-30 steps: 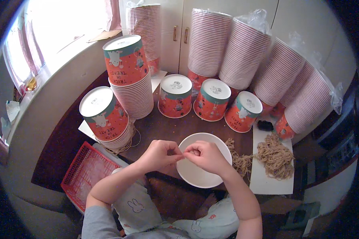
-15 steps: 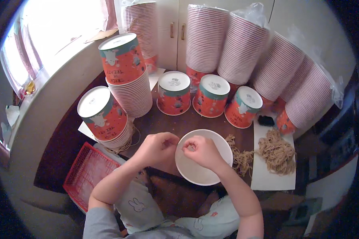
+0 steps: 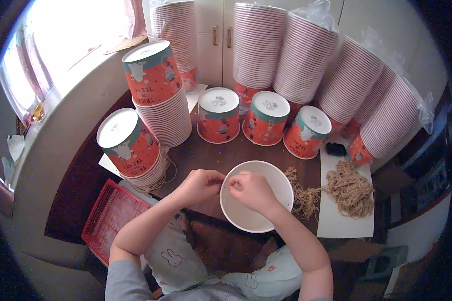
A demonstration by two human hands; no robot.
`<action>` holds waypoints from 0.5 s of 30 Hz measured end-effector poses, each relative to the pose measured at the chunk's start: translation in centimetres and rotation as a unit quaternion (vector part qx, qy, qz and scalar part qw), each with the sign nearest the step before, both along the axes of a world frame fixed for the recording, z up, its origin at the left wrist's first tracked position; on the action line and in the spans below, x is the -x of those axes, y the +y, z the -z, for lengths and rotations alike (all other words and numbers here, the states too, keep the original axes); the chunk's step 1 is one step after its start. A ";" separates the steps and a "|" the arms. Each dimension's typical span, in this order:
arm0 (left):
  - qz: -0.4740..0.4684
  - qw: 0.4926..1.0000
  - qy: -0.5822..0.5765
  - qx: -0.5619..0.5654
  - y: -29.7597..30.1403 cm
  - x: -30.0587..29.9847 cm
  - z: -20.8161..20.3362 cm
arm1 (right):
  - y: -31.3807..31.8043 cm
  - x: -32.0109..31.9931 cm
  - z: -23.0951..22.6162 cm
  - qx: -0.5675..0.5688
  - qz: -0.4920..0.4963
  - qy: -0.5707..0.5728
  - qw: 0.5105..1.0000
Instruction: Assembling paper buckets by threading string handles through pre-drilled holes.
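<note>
A white-lined paper bucket point(image 3: 251, 219) sits in front of me with its mouth facing up. Outside its left rim, my left hand point(image 3: 202, 185) is closed, fingertips against or close to the rim. Over the mouth, my right hand point(image 3: 252, 190) pinches near the inner side of that same rim. Whatever lies between the fingers of either hand is hidden or too small to name. Tan cord point(image 3: 302, 196) lies on the table beside the bucket's right side, leading toward a larger tangled heap of cord point(image 3: 349, 188) on a white sheet point(image 3: 339, 228).
Upside-down orange buckets point(image 3: 219, 120) line the table's far side. Nested bucket stacks point(image 3: 163, 120) rise at left, with more cord beside them. Tall plastic-wrapped stacks point(image 3: 258, 47) stand behind. A red basket point(image 3: 110, 215) is at lower left, and a small black object point(image 3: 335, 149) at right.
My right hand has shifted slightly left toward the rim, and its fingers have closed up more. The left hand stays nearly in place. The whole view has moved a little.
</note>
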State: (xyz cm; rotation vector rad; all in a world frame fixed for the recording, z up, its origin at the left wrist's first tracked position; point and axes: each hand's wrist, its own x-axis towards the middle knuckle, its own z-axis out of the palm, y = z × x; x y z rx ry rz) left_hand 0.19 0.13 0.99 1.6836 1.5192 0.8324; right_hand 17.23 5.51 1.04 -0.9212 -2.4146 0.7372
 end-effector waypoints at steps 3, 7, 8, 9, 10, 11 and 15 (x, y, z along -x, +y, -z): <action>-0.001 1.000 0.018 0.000 -0.1 0.0 0.0 | 0.0 0.0 0.1 -0.010 -0.001 0.003 1.000; -0.004 1.000 0.023 0.004 -0.3 0.2 0.0 | 0.0 0.2 0.1 -0.005 0.000 0.003 1.000; -0.002 0.999 0.037 0.013 -0.4 0.2 -0.1 | 0.0 0.1 0.1 -0.005 0.000 0.002 1.000; -0.002 0.999 0.037 0.013 -0.4 0.1 -0.1 | 0.0 0.1 0.2 -0.007 -0.001 0.001 1.000; -0.003 0.999 0.036 0.011 -0.5 0.1 -0.1 | 0.0 0.1 0.3 -0.009 -0.003 0.000 1.000; -0.004 0.999 0.035 0.009 -0.5 0.1 -0.1 | 0.0 0.2 0.3 -0.010 -0.004 0.001 1.000; -0.003 0.999 0.038 0.003 -0.6 0.0 -0.3 | 0.1 0.3 0.1 -0.018 -0.007 -0.010 1.000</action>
